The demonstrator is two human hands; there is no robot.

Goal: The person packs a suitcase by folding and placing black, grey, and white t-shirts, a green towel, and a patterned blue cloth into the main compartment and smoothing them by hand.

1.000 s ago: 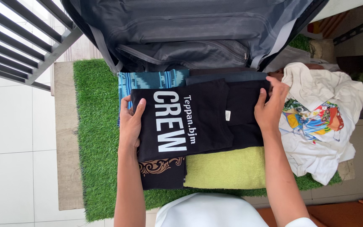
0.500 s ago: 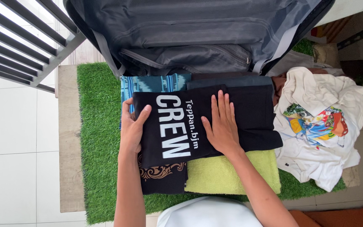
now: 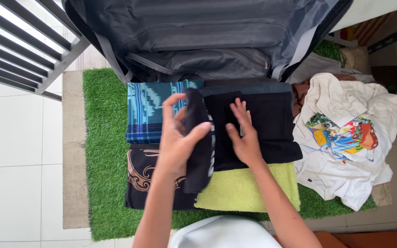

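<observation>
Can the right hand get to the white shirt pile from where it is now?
Probably yes. The right hand lies flat on the black shirt, holding nothing, and the white shirt pile sits just beside that shirt on the same side. Nothing stands between them; the left hand is busy folding the other end.

Both arms were bare from wrist to past the elbow, with no sleeves reaching the forearms. The left hand [image 3: 176,140] and the right hand [image 3: 243,138] wore no gloves, rings or watch that could be seen. Fingernails were short and unpainted. At the bottom edge a white garment [image 3: 226,232] covered the torso, smooth and plain, without visible print or buttons.
</observation>
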